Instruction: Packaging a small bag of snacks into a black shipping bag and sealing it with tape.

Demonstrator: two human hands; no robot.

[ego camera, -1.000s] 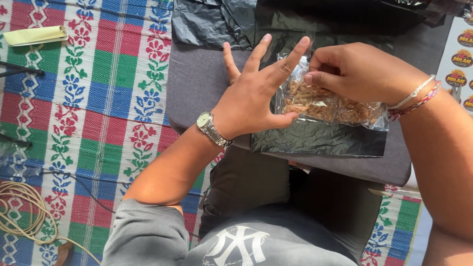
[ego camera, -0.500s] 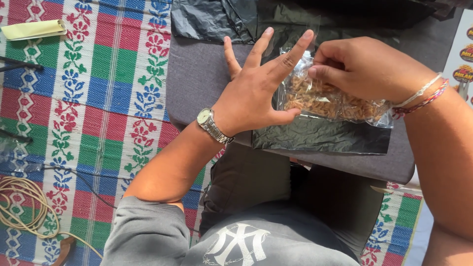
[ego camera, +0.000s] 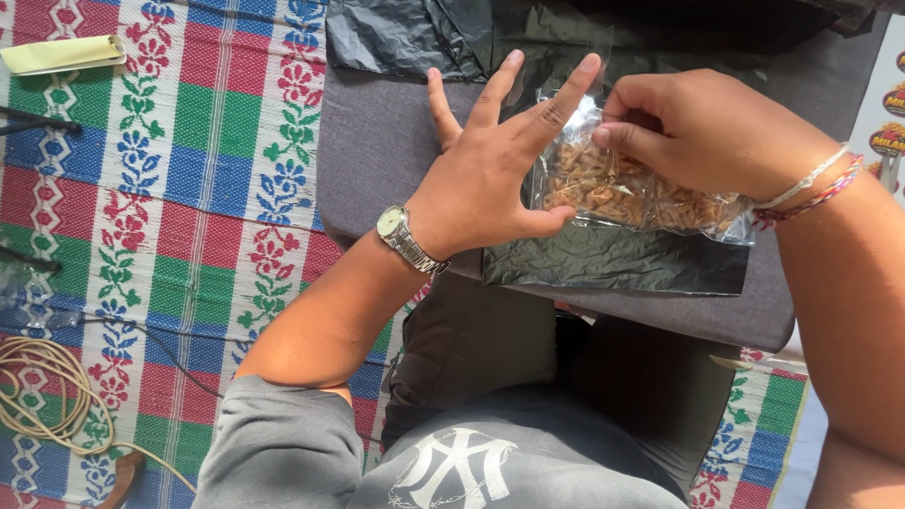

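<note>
Left hand (ego camera: 490, 174) splayed, thumb and forefinger bracing clear snack bag (ego camera: 632, 193); right hand (ego camera: 712, 132) pinches its top. Bag on grey cushion's (ego camera: 377, 160) front edge.

Clear bag (ego camera: 641, 193) of brown snacks, black plastic sheet (ego camera: 613, 264), grey cushion (ego camera: 377, 151), mat (ego camera: 189, 188) — red-green-blue floral stripes
</note>
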